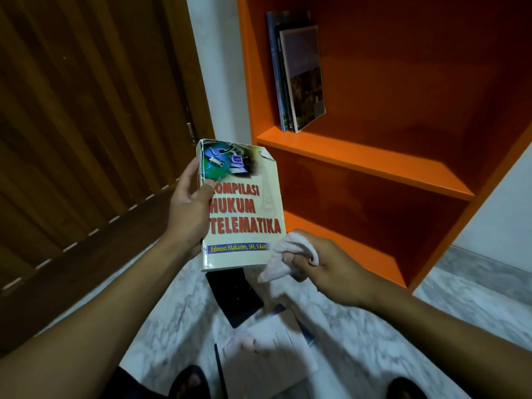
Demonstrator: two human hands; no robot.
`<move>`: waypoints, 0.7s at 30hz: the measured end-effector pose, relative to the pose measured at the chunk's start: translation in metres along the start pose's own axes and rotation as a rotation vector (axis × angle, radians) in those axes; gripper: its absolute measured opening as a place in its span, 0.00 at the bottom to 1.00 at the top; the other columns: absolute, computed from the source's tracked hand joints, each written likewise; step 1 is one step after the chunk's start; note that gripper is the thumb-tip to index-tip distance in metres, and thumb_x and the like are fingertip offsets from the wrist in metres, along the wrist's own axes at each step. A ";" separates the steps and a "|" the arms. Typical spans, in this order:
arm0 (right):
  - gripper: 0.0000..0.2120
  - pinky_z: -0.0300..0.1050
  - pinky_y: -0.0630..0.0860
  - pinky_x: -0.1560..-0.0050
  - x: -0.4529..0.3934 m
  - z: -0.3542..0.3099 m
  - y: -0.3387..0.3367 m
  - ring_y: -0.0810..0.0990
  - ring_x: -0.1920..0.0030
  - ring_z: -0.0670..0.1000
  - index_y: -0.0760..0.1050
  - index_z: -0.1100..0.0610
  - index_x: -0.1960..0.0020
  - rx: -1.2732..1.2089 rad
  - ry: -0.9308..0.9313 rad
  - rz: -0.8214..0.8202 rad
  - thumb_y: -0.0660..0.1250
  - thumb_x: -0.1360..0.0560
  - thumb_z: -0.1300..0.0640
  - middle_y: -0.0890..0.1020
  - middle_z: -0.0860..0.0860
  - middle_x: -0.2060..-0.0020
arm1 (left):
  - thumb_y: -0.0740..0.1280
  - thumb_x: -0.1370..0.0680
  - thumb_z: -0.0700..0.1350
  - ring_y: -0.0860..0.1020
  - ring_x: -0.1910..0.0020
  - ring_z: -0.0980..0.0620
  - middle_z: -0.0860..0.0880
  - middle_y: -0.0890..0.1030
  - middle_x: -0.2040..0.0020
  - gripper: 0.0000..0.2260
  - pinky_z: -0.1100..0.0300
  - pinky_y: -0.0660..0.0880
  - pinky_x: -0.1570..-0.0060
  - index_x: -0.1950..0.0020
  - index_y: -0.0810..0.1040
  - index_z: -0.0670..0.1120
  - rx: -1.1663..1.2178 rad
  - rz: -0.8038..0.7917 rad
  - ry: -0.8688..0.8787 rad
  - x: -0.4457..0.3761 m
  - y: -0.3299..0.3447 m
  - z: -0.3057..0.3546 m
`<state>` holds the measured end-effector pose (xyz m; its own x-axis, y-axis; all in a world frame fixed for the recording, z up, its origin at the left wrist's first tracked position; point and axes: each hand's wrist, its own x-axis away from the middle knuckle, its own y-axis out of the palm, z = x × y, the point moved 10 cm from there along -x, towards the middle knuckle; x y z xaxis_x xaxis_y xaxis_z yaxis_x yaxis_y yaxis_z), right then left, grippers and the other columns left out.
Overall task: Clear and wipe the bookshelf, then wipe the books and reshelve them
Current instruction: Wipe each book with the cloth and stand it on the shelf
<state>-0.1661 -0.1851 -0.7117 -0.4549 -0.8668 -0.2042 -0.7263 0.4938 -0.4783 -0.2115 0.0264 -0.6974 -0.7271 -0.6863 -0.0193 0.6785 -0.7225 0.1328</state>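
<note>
My left hand (188,210) grips a cream paperback (244,203) with red title lettering by its spine side, cover facing me, held upright in front of the orange bookshelf (365,161). My right hand (331,266) is closed on a pale pink cloth (283,259) bunched at the book's lower right corner, touching it. Three thin books (299,79) stand leaning at the left end of the upper shelf. The lower shelf compartment holds nothing.
More books (253,338) lie in a loose pile on the marble floor below my hands, a dark one (233,295) on the far side. A wooden door (86,125) fills the left. My feet in dark sandals show at the bottom edge.
</note>
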 end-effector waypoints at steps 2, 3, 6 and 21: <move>0.05 0.46 0.76 0.67 -0.008 0.005 -0.013 0.80 0.68 0.52 0.76 0.53 0.48 -0.040 0.052 0.052 0.61 0.18 0.59 0.82 0.49 0.63 | 0.62 0.17 0.43 0.86 0.58 0.48 0.46 0.86 0.53 0.23 0.48 0.84 0.59 0.24 0.64 0.58 -0.054 -0.038 0.008 0.002 0.004 -0.001; 0.05 0.51 0.79 0.62 -0.013 0.006 -0.025 0.82 0.63 0.55 0.77 0.56 0.48 -0.052 0.062 0.123 0.62 0.18 0.61 0.83 0.52 0.61 | 0.62 0.17 0.43 0.86 0.58 0.48 0.46 0.86 0.54 0.23 0.48 0.84 0.59 0.24 0.64 0.59 -0.072 -0.056 0.008 0.004 0.008 -0.002; 0.09 0.42 0.76 0.64 -0.019 0.018 -0.073 0.82 0.64 0.47 0.78 0.59 0.53 -0.238 0.233 0.415 0.61 0.19 0.62 0.84 0.50 0.66 | 0.61 0.17 0.43 0.86 0.60 0.48 0.46 0.86 0.55 0.22 0.53 0.83 0.65 0.25 0.64 0.59 -0.108 -0.135 -0.004 0.013 0.022 -0.005; 0.20 0.28 0.32 0.30 -0.050 -0.003 -0.031 0.36 0.41 0.14 0.60 0.45 0.24 0.220 0.063 0.433 0.51 0.15 0.48 0.53 0.34 0.28 | 0.61 0.16 0.43 0.86 0.60 0.46 0.44 0.86 0.50 0.20 0.57 0.80 0.67 0.26 0.68 0.58 -0.004 -0.241 -0.048 0.031 0.089 -0.023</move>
<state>-0.1227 -0.1569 -0.6847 -0.7263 -0.5756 -0.3756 -0.3402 0.7759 -0.5313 -0.1714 -0.0613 -0.7093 -0.8720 -0.4896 -0.0033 0.4853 -0.8652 0.1264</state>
